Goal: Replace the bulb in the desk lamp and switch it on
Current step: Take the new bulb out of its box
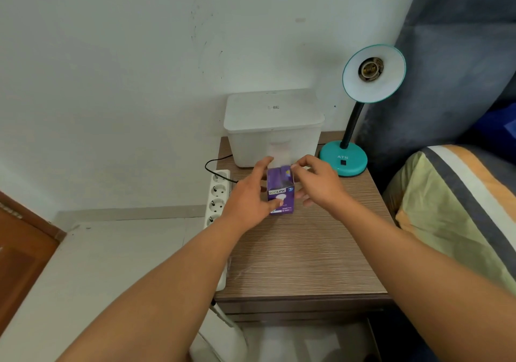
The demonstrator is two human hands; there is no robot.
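Unboxing step: left hand [248, 196] grips purple Ecolink bulb box [280, 192] beside lamp base [343, 158], right hand [315, 180] pinches its top flap; next, extract bulb for empty socket [370, 68].

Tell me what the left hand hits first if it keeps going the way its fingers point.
Probably the white bin. The left hand holds the purple box and its fingers point up and away toward the bin's front wall just behind. Depth is unclear in this one view.

Both hands [248, 196] [321, 182] grip purple bulb box [280, 194] beside lamp [344, 160]
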